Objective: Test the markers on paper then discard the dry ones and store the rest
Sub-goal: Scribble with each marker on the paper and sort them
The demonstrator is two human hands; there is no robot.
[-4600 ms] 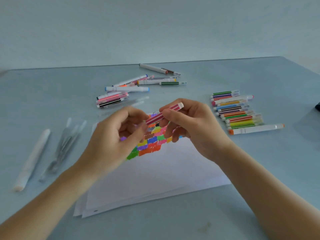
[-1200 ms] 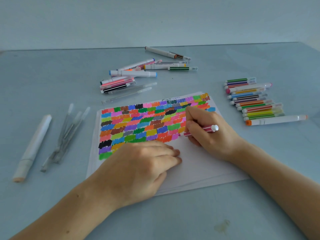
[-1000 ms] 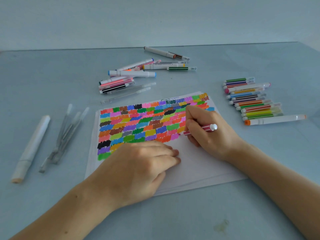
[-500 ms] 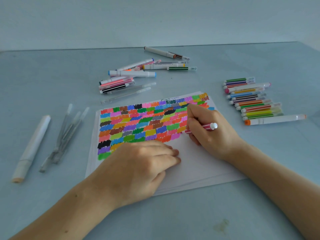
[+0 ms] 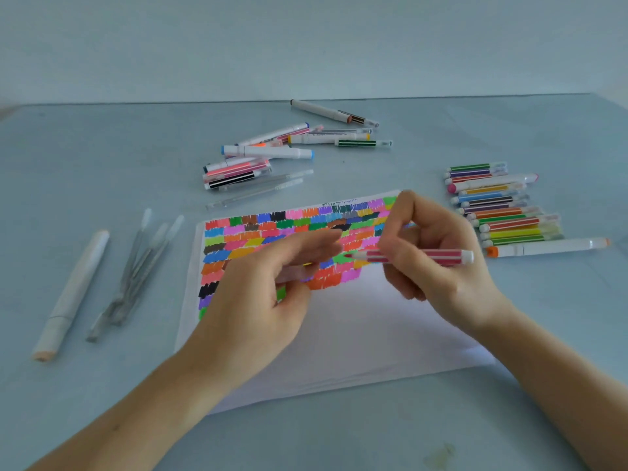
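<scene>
Above paper (image 5: 356,321) — R hand (image 5: 438,266) clamped on pink marker (image 5: 411,257), L hand (image 5: 268,294) loosely apart.

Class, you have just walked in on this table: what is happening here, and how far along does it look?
A person is testing markers on paper. The right hand holds an uncapped pink-striped marker level above the sheet of paper, tip pointing towards the left hand, which hovers half open and seems to hold a pale cap, though blur hides it. The sheet's upper half is full of colour swatches. A neat row of markers lies to the right, a loose pile lies beyond the sheet, and pale pens lie left.
</scene>
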